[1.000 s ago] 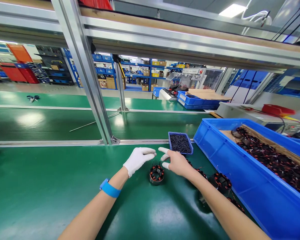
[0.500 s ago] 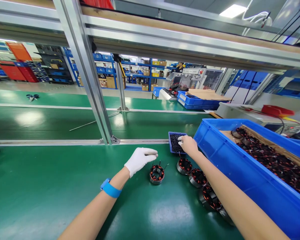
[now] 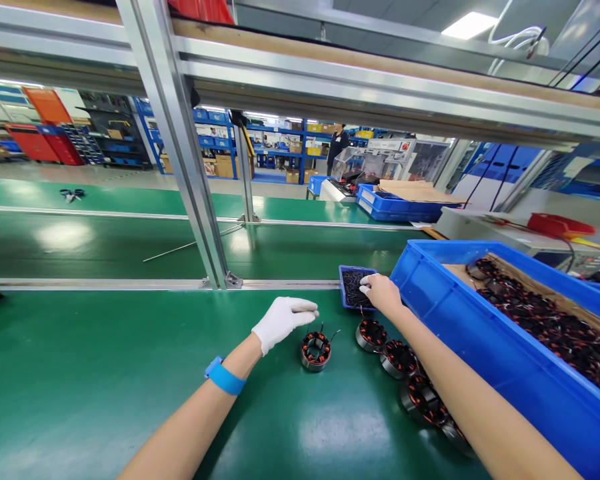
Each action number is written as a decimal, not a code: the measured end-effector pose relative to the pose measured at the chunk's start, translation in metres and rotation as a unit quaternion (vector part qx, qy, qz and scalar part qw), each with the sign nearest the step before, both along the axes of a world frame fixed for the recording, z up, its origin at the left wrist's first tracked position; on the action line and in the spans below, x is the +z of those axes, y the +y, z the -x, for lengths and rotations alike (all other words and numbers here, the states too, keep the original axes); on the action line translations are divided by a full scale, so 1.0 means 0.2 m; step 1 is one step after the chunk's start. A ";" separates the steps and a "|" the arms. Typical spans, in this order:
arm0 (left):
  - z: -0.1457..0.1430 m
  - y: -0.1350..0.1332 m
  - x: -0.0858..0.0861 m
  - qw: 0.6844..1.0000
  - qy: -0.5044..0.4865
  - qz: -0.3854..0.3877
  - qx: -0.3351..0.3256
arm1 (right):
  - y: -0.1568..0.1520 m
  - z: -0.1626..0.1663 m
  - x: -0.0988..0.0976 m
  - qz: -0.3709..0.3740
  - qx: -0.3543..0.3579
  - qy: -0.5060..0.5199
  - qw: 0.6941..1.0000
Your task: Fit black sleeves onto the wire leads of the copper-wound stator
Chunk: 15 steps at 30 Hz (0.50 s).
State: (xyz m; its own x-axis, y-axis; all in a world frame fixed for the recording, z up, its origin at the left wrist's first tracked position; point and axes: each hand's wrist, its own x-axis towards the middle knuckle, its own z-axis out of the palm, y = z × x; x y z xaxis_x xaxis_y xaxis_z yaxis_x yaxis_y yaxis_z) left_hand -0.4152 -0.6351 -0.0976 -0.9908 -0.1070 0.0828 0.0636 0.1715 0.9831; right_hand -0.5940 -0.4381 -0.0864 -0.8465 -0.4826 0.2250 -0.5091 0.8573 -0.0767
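My left hand (image 3: 284,321), in a white glove, hovers just above and left of a wound motor stator (image 3: 315,351) standing on the green bench. Its fingers are stretched forward and nothing shows in them. Thin wire leads stick up from the stator close to the fingertips. My right hand (image 3: 383,293), with white covers on its fingertips, reaches to a small blue tray (image 3: 342,298) of tiny black pieces (image 3: 354,285). The right fingers are bent together over the pieces; what they pinch is too small to make out.
Several more stators (image 3: 399,359) stand in a row under my right forearm. A large blue bin (image 3: 460,347) full of stators is at the right. An aluminium post (image 3: 180,147) rises from the bench's back rail. A person (image 3: 337,145) stands far behind.
The view has shifted slightly, and a person in the background is now more visible. Both hands stay essentially where they were, the right one still at the small tray.
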 end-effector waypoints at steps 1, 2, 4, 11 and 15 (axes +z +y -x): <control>0.00 0.00 0.00 1.000 -0.002 -0.001 -0.003 | 0.00 0.00 0.00 -0.001 0.001 -0.001 1.000; 0.00 0.00 0.00 1.000 -0.004 -0.002 -0.006 | 0.00 0.01 0.00 -0.001 0.002 -0.001 1.000; 0.00 0.00 -0.01 1.000 -0.008 -0.005 -0.011 | -0.01 0.01 0.00 0.001 0.003 0.000 1.000; 0.01 -0.01 -0.02 1.000 -0.011 -0.008 -0.002 | 0.01 0.00 0.02 0.038 0.005 0.005 0.999; 0.01 -0.01 -0.02 1.000 -0.012 -0.015 0.008 | 0.03 -0.03 0.06 0.105 -0.017 0.010 0.994</control>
State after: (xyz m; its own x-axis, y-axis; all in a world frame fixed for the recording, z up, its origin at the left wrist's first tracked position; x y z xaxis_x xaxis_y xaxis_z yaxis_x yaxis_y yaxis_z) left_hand -0.4178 -0.6375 -0.1018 -0.9907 -0.1241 0.0565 0.0386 0.1426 0.9890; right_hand -0.5887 -0.4330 -0.0735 -0.8553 -0.3952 0.3351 -0.4841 0.8399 -0.2452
